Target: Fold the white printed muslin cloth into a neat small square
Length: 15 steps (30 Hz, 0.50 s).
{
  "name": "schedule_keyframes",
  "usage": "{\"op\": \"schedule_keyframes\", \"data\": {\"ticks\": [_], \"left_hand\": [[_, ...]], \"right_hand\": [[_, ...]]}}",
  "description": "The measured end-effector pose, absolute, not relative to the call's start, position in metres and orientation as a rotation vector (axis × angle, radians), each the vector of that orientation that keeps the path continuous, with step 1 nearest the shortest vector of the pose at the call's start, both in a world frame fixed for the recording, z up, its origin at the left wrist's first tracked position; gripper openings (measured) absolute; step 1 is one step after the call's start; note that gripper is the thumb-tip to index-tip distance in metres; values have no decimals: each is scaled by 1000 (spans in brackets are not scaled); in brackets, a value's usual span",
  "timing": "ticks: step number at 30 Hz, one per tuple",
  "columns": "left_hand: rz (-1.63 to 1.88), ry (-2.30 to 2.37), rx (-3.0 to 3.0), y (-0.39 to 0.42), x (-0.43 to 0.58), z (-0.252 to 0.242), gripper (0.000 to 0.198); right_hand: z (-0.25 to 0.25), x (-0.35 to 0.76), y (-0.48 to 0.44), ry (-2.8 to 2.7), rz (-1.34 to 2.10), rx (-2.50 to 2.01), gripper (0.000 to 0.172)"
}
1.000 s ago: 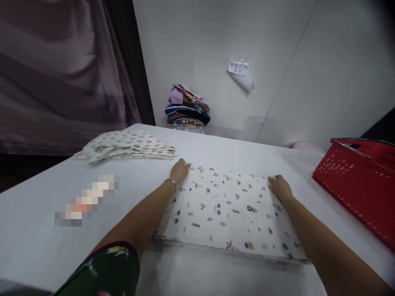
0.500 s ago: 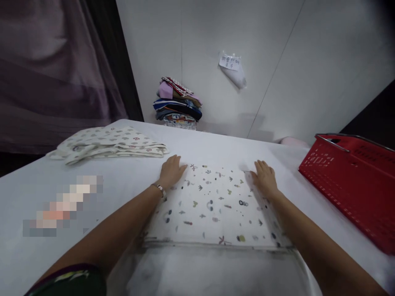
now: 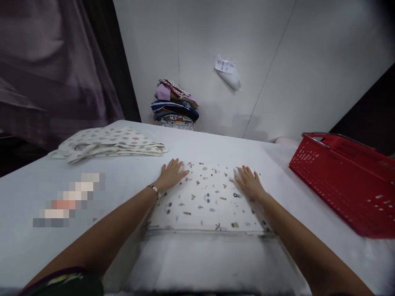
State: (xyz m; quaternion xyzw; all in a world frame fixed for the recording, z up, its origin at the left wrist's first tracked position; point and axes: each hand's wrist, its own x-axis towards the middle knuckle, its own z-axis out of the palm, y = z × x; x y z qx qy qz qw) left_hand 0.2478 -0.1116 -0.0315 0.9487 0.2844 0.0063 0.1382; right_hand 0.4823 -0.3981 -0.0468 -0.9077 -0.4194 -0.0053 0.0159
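At 6 o'clock, nearest the wearer, the desk (image 3: pixel 222 144) is blurred toward its front, and a dark green sleeve (image 3: pixel 80 284) is cut off by the lower frame edge. The printed cloth (image 3: pixel 203 203) lies flat just beyond (dial centre: this cloth; 12 o'clock: the wall (image 3: pixel 200 33)). Its long axis appears to run from 9 to 3 o'clock, though foreshortening limits this reading. From the hands, the cloth extends toward 6 o'clock. The left hand (image 3: pixel 169 176) is at the 11 o'clock corner, fingers spread, palm overlapping the side edge. The right hand (image 3: pixel 249 183) is near the 1 o'clock corner, likewise spread. Neither hand pinches the fabric; pressure cannot be determined. Neither is clearly nearer the cloth's centre. Layer count is unclear. At 9 o'clock, a pixelated patch (image 3: pixel 69 199) conceals whatever lies there. Between 2 and 3 o'clock, a red basket (image 3: pixel 339 185) is cut off by the right frame edge. At 10 o'clock lies a second cloth (image 3: pixel 114 144), loosely folded. Farthest, toward 11 o'clock, the support beneath a textile stack (image 3: pixel 175 107) cannot be made out.
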Motion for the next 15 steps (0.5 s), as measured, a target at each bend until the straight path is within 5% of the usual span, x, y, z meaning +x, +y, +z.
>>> {"op": "schedule_keyframes", "data": {"ticks": [15], "left_hand": [[130, 709, 2861, -143, 189, -47, 66]], "right_hand": [[-53, 439, -450, -1257, 30, -2827, 62]]}}
